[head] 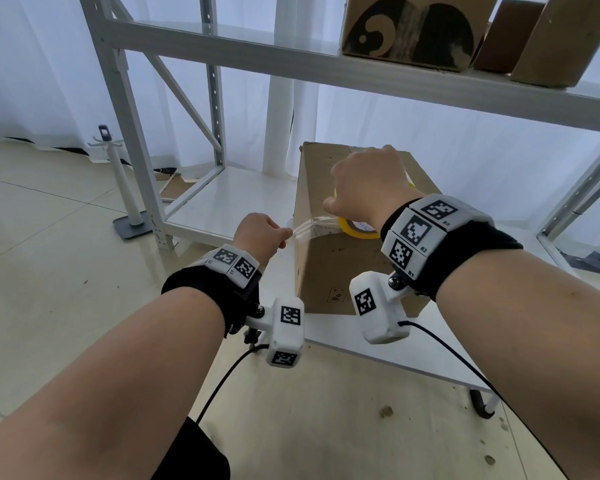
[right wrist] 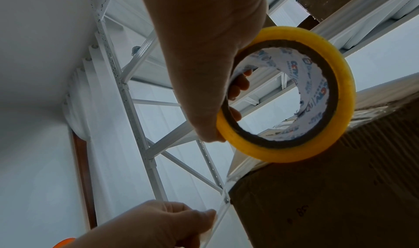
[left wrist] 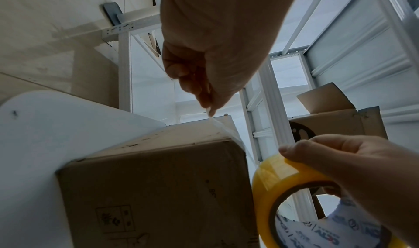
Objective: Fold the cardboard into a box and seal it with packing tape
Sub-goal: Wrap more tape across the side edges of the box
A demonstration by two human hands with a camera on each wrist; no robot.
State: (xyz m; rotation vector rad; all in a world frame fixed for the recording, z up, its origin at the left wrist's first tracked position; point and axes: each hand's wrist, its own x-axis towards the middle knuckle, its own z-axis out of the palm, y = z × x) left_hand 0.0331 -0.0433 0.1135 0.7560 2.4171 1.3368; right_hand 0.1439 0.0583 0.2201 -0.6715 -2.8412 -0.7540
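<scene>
A folded brown cardboard box (head: 329,265) stands on a low white table (head: 378,351). My right hand (head: 368,188) grips a yellow roll of clear packing tape (head: 357,230) on the box's top near edge; its fingers pass through the roll's core (right wrist: 240,90). A clear strip of tape (head: 309,226) runs from the roll over the box's left top corner to my left hand (head: 262,237). The left hand pinches the strip's free end between thumb and fingers (left wrist: 204,97), just left of the box. In the right wrist view the roll (right wrist: 288,94) sits against the box (right wrist: 328,189).
A white metal shelving rack (head: 174,133) stands behind and left of the box, with more cardboard boxes (head: 409,29) on its upper shelf. A white stand on a grey base (head: 129,188) is on the tiled floor at left. Cables hang from both wrist cameras.
</scene>
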